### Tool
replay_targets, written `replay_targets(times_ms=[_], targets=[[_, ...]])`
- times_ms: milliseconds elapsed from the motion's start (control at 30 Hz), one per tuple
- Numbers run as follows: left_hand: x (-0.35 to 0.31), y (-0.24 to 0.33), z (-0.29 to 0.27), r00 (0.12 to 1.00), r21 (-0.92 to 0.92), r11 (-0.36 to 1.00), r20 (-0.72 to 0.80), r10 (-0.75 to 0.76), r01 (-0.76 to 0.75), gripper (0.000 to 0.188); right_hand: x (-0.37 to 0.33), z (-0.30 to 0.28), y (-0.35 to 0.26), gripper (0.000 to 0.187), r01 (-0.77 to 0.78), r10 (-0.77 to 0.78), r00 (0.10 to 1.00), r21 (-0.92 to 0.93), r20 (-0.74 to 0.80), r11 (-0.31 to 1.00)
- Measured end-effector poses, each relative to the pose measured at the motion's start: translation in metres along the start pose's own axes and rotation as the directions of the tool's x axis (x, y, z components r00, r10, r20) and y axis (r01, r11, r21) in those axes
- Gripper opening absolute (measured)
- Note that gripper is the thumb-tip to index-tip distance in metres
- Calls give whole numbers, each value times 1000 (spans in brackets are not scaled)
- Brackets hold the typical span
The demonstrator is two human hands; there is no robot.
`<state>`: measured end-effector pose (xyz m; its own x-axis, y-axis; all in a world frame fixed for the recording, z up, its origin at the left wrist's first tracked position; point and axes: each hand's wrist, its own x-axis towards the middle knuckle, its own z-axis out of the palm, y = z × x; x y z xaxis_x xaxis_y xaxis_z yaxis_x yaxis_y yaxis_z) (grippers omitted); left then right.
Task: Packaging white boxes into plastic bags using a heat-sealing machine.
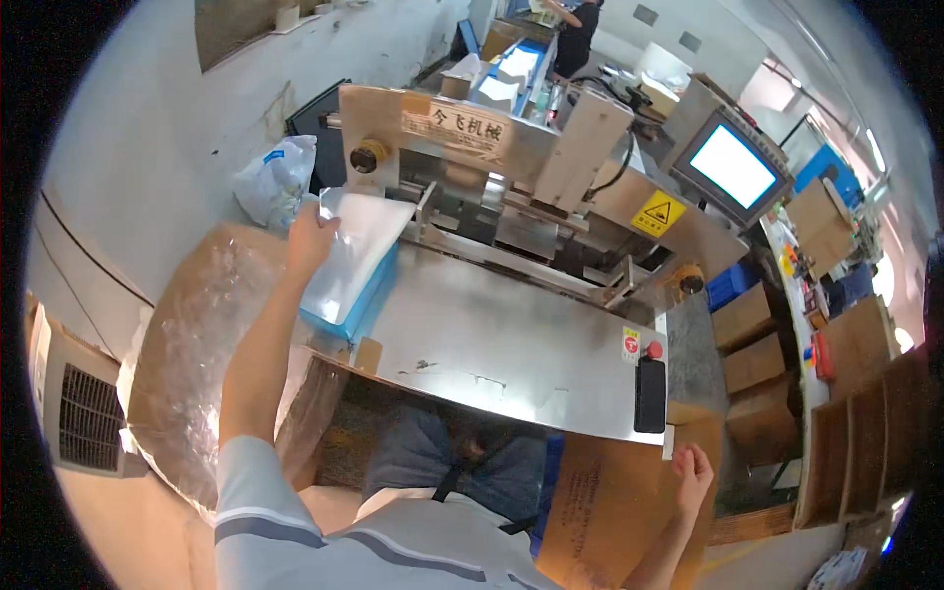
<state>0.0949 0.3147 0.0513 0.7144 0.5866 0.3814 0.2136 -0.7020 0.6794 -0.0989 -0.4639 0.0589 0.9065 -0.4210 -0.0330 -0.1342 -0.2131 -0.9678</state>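
Observation:
Over at the left end of the metal machine bench point(492, 324), my left hand point(311, 239) has its fingers closed on the far left corner of a thin clear plastic sheet point(342, 208). That sheet lies over a stack of whitish plastic sheets point(359, 251) in a light blue tray point(369, 303). What the fingertips pinch is partly hidden by the hand. My right hand point(693, 476) hangs off the bench's near right corner with loosely bent fingers and nothing visible in it. Closest to it on the bench lies a black phone-shaped object point(650, 395).
A metal press-like machine point(511, 167) spans the bench's back, with a lit screen point(733, 165) at right. A red button point(654, 349) sits near the right edge. A plastic-lined carton point(202, 334) stands left; cardboard boxes point(752, 359) line the right. Another person point(578, 37) is far back.

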Motion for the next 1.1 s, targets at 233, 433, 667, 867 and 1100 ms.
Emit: replay_targets(times_ms=[233, 433, 667, 867, 1100], targets=[[-39, 85, -31, 947, -21, 957, -148, 284, -290, 24, 22, 55, -52, 36, 278, -265, 958, -136, 107, 951], [-179, 176, -43, 726, -342, 757, 241, 644, -557, 17, -35, 210, -156, 55, 780, -702, 623, -212, 346, 588], [-247, 217, -63, 624, -583, 801, 576, 528, -139, 12, -48, 250, -137, 11, 575, -342, 531, -33, 775, 818], [-272, 182, -31, 513, -334, 869, 851, 111, 366, 20, -59, 249, -133, 11, 860, -797, 442, 58, 412, 507], [-268, 202, -16, 591, -525, 657, 319, 741, -540, 43, -55, 244, -94, 12, 867, -587, 337, 1, 736, 499]])
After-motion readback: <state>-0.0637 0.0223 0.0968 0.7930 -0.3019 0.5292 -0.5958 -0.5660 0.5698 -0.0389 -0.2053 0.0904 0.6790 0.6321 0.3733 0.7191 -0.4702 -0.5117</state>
